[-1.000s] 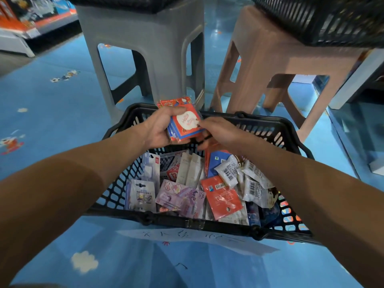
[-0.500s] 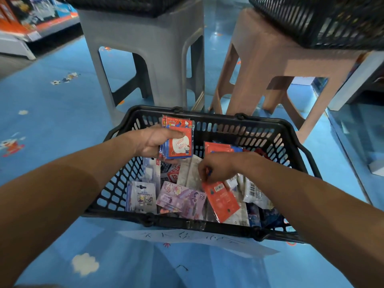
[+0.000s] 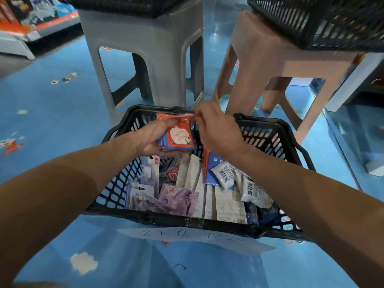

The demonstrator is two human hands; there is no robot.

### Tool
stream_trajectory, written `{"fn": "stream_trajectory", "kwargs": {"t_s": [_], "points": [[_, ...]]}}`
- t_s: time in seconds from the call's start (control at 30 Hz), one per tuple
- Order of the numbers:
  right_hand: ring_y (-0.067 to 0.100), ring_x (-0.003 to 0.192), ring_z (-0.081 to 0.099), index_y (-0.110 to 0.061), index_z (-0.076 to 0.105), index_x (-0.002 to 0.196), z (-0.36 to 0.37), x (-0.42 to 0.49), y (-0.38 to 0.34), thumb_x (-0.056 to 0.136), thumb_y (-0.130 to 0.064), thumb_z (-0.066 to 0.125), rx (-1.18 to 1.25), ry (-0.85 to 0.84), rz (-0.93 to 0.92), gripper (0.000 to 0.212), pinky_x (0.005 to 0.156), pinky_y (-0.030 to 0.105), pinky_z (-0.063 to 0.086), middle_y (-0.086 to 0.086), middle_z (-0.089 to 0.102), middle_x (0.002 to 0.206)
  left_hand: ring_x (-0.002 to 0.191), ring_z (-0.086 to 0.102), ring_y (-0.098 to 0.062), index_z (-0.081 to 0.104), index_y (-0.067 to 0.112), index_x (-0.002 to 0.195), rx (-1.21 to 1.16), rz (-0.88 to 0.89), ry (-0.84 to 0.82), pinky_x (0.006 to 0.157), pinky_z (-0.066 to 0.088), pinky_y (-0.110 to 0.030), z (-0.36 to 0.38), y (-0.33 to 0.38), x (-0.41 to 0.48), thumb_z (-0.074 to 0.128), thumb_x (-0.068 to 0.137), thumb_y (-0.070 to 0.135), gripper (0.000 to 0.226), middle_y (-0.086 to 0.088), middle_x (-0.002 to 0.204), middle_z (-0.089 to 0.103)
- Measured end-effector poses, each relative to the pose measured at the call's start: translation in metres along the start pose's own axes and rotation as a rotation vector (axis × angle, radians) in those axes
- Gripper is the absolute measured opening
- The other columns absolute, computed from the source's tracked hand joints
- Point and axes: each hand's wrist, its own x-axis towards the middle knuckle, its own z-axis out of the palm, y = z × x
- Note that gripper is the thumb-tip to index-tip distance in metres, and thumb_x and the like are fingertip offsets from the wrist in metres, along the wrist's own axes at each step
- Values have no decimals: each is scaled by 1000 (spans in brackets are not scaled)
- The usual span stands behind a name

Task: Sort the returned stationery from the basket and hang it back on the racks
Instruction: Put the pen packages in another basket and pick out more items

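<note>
Hands: both are over the far half of the basket, close together and each clamped on goods. My left hand (image 3: pixel 152 138) is palm up, with the fingers under and the thumb over a stack of packets (image 3: pixel 180 140), red and blue. The front packet carries a white label. My right hand (image 3: pixel 217 129) is just beside it, knuckles up. Its fingertips pinch the top edge of a red packet (image 3: pixel 187 116) that lies against the upper end of the stack. I cannot tell whether this is the labelled front packet or one behind it.

Task goods: the rest of the stationery lies loose in the black basket (image 3: pixel 207 223) below the hands. It includes a purple packet (image 3: pixel 178 199) near the front wall, pale carded packets (image 3: pixel 145 183) at the left, long white packets (image 3: pixel 191 171) in the middle, a blue card (image 3: pixel 214 163) and white barcoded sachets (image 3: pixel 251 190) at the right.

Surroundings: the basket stands on a blue floor (image 3: pixel 52 121). A white handwritten sheet (image 3: pixel 197 238) lies at the basket's near wall. Beyond it stand a grey stool (image 3: pixel 145 48) and a brown stool (image 3: pixel 270 65), each carrying a black basket. Shop shelving (image 3: pixel 16 21) is at the far left.
</note>
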Motion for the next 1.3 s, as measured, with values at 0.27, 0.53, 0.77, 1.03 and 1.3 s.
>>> {"fn": "stream_trajectory", "kwargs": {"t_s": [0.27, 0.53, 0.77, 1.03, 1.3], "points": [[29, 48, 31, -8, 58, 104, 31, -24, -17, 89, -13, 43, -181, -141, -444, 22, 41, 30, 23, 11, 57, 100, 87, 70, -20, 75, 18, 101, -133, 5, -120, 91, 52, -39, 8, 7, -2, 53, 97, 61, 49, -7, 97, 77], [31, 95, 61, -18, 52, 112, 13, -15, 6, 103, -28, 44, -185, -456, -159, 16, 69, 35, 38, 5, 59, 113, 104, 75, -33, 66, 13, 126, 20, 108, -45, 96, 56, -58, -3, -10, 14, 73, 94, 12, 33, -13, 114, 77], [29, 116, 52, -25, 54, 112, 28, -21, 41, 93, -31, 63, -247, -770, 65, 22, 90, 42, 49, 2, 54, 120, 100, 77, -30, 67, 13, 124, 108, 81, -5, 91, 59, -56, -6, -21, 22, 73, 93, 6, 32, -11, 109, 78], [32, 135, 37, -25, 24, 157, 38, -22, 45, 72, -59, 83, -234, -883, 243, 109, 110, 50, 42, 5, 40, 145, 99, 76, -27, 67, 17, 123, 131, 63, 27, 80, 63, -46, 1, -23, 24, 75, 93, 10, 32, -10, 110, 78], [19, 94, 61, -24, 71, 101, 26, -13, 59, 86, -35, 78, -2, -917, 280, 20, 78, 34, 50, -1, 65, 99, 98, 77, -27, 68, 18, 120, 146, 67, 45, 84, 62, -49, -4, -19, 18, 74, 94, 13, 27, -8, 106, 79]]}}
